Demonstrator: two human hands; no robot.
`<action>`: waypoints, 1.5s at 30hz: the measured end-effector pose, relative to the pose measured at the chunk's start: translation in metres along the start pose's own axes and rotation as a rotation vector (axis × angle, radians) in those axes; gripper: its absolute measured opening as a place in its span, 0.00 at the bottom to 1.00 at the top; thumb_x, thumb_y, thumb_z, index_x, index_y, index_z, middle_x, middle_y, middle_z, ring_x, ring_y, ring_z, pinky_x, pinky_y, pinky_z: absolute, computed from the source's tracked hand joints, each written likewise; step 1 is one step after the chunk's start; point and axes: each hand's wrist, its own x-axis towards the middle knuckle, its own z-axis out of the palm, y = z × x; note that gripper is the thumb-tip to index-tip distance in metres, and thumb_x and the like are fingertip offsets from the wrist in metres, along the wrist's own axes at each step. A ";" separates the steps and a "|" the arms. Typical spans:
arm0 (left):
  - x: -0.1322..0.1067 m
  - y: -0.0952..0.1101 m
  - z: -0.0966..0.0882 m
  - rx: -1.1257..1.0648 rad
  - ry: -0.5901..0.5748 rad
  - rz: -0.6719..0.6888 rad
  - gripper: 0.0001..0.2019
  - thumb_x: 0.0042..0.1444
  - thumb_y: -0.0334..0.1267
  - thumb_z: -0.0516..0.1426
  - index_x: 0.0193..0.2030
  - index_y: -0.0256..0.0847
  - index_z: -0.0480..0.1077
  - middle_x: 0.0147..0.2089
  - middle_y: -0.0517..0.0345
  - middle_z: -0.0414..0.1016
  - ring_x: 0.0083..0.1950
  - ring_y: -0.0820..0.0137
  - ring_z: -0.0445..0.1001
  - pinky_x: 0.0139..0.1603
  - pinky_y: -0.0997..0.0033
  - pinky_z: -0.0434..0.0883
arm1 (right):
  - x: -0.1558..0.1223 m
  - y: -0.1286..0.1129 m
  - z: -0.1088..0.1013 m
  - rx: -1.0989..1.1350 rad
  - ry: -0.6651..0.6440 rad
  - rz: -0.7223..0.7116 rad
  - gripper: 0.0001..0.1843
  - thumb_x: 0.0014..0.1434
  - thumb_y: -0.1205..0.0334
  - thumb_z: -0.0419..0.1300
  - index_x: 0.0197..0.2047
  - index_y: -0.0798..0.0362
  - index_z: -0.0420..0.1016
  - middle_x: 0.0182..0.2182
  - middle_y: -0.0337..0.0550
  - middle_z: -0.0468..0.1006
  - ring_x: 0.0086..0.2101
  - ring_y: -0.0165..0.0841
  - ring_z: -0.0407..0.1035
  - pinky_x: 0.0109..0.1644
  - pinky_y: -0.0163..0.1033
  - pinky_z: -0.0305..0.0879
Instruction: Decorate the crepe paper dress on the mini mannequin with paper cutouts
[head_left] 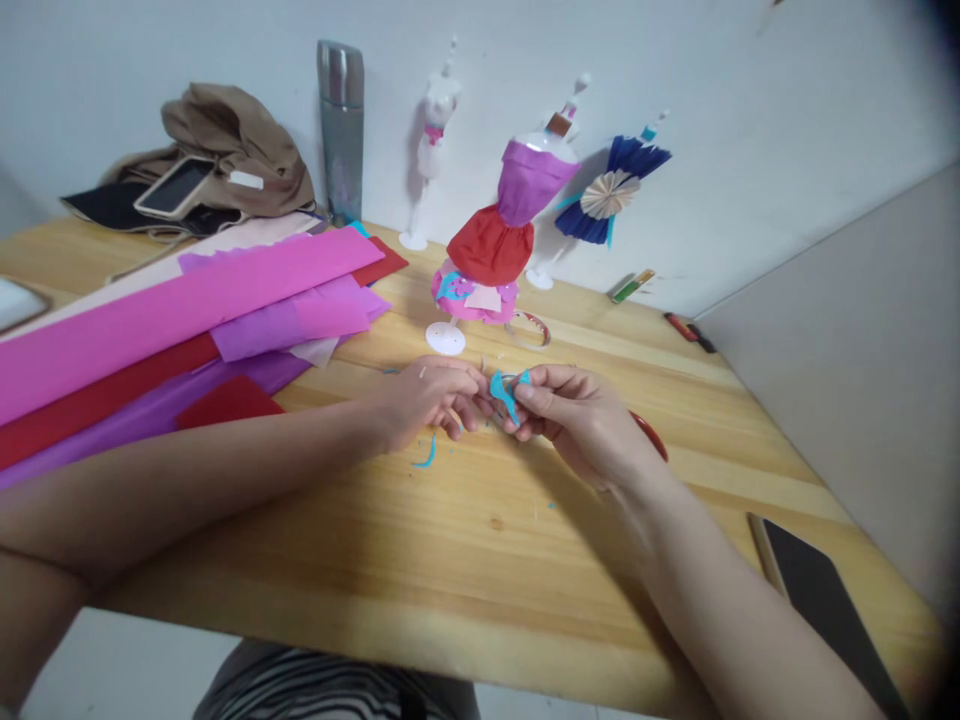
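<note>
My left hand (427, 400) and my right hand (577, 415) meet over the middle of the wooden table (450, 560), fingers pinched together. Between them sits a small blue paper piece (504, 390), held by the fingertips of both hands. A thin blue paper scrap (427, 455) lies on the wood just below my left hand. Behind the hands stands a small mannequin (491, 255) dressed in purple, red and pink crepe paper on a white round base.
Long pink, purple and red crepe paper sheets (172, 330) cover the left side. At the back stand a steel flask (341, 130), a bare white mannequin (435, 130), a blue-dressed mannequin (611, 190), and a brown bag with a phone (217, 150). A dark tablet (825, 600) lies right.
</note>
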 end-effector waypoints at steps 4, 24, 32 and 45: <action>-0.004 0.000 0.002 0.090 -0.014 0.105 0.07 0.56 0.37 0.62 0.29 0.37 0.73 0.29 0.56 0.75 0.29 0.74 0.69 0.27 0.76 0.66 | -0.001 -0.003 0.004 -0.004 -0.030 0.040 0.23 0.42 0.44 0.83 0.26 0.51 0.82 0.22 0.38 0.80 0.20 0.27 0.71 0.25 0.32 0.72; -0.003 -0.003 0.000 0.153 0.068 0.143 0.12 0.60 0.40 0.62 0.27 0.37 0.72 0.25 0.59 0.73 0.27 0.75 0.70 0.30 0.75 0.66 | 0.001 0.014 0.020 0.089 -0.010 0.019 0.23 0.43 0.48 0.83 0.28 0.51 0.78 0.23 0.38 0.80 0.22 0.29 0.73 0.25 0.34 0.69; -0.003 -0.002 -0.001 -0.029 0.179 -0.041 0.07 0.61 0.36 0.63 0.33 0.36 0.73 0.29 0.59 0.76 0.25 0.76 0.71 0.27 0.75 0.65 | 0.006 0.006 0.018 -0.143 0.230 -0.248 0.22 0.50 0.46 0.77 0.27 0.48 0.70 0.21 0.37 0.75 0.22 0.32 0.67 0.26 0.38 0.65; -0.007 0.013 0.007 -0.619 0.043 -0.224 0.32 0.76 0.56 0.40 0.40 0.35 0.75 0.38 0.44 0.81 0.45 0.64 0.80 0.51 0.68 0.73 | 0.001 0.003 0.019 -0.886 0.019 -0.659 0.12 0.62 0.60 0.66 0.48 0.50 0.81 0.36 0.48 0.79 0.33 0.39 0.73 0.35 0.44 0.71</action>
